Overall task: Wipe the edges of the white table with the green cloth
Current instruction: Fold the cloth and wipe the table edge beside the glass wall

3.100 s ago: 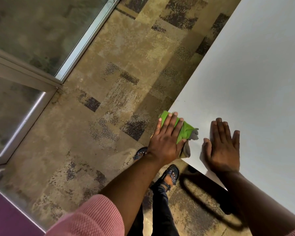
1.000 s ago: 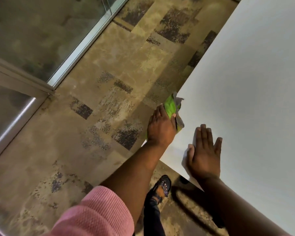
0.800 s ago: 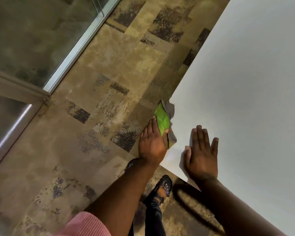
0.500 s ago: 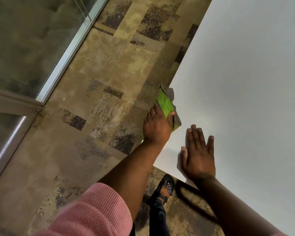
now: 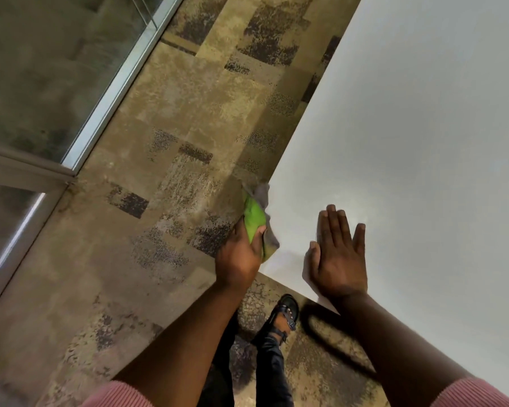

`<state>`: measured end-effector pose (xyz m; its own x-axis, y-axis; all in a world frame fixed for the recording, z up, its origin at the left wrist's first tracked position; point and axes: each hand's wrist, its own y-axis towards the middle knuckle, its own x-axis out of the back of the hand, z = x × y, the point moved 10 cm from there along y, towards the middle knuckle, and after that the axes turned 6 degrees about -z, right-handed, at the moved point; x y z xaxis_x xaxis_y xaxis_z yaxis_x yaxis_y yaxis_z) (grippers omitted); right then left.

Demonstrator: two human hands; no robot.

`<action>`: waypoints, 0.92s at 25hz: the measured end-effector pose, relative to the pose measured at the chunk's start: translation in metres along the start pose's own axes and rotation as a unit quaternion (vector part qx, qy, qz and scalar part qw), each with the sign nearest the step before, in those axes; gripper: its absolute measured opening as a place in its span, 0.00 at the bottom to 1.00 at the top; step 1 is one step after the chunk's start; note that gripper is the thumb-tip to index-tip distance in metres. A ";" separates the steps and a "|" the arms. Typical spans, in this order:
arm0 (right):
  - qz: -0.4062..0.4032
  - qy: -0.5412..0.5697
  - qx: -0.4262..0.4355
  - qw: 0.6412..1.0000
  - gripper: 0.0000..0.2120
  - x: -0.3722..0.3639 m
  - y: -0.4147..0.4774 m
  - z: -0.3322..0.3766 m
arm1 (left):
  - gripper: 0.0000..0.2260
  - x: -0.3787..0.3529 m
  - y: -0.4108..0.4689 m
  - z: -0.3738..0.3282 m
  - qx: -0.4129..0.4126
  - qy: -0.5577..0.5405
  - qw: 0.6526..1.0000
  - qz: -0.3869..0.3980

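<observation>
The white table (image 5: 409, 142) fills the right side of the head view, with its left edge running diagonally and its near corner low in the middle. The green cloth (image 5: 254, 215), grey on its back, is folded over that left edge just beyond the corner. My left hand (image 5: 241, 254) grips the cloth from the floor side and presses it against the edge. My right hand (image 5: 337, 254) lies flat on the tabletop near the corner, fingers spread, holding nothing.
Mottled tan and dark carpet tiles (image 5: 174, 186) cover the floor left of the table. A glass partition with a metal frame (image 5: 112, 92) runs along the far left. My sandalled foot (image 5: 285, 312) stands below the table corner.
Three seconds ago the cloth lay flat on the tabletop under my left hand; it has since wrapped over the side edge and slid back and forth along it. My right hand stays planted.
</observation>
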<state>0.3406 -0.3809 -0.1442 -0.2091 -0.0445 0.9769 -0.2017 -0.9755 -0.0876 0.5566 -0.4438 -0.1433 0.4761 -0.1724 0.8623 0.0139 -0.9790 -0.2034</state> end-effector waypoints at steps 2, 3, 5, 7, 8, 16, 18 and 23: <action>0.007 0.000 -0.001 1.000 0.33 -0.001 0.000 -0.001 | 0.23 0.007 -0.030 0.022 0.024 -0.022 0.999 -0.001; 0.010 0.002 -0.001 1.000 0.33 -0.001 0.000 0.000 | 0.24 0.008 -0.037 0.028 0.042 -0.032 0.999 0.009; 0.010 0.006 -0.002 1.000 0.33 0.001 0.000 0.001 | 0.23 0.008 -0.033 0.025 0.043 -0.027 0.999 0.021; 0.009 0.011 -0.006 1.000 0.33 0.002 0.001 0.000 | 0.23 0.006 -0.008 0.006 0.020 -0.003 1.000 0.022; 0.009 0.011 -0.009 1.000 0.33 0.002 0.001 -0.001 | 0.24 0.005 0.010 -0.009 0.004 0.001 1.000 0.017; -0.024 0.020 0.003 1.000 0.32 -0.001 -0.001 -0.004 | 0.29 -0.037 0.114 -0.131 -0.168 0.070 0.983 -0.004; -0.032 0.030 0.008 0.999 0.31 0.001 -0.001 -0.003 | 0.28 -0.033 0.100 -0.128 -0.215 0.088 0.973 -0.015; -0.073 0.101 -0.019 0.992 0.30 0.016 -0.002 -0.010 | 0.28 -0.038 -0.004 -0.093 -0.262 0.125 0.956 0.026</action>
<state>0.3275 -0.3774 -0.1303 -0.3611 0.1449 0.9212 -0.2786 -0.9595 0.0417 0.4566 -0.4435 -0.1316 0.2377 -0.1796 0.9546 -0.4786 -0.8768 -0.0458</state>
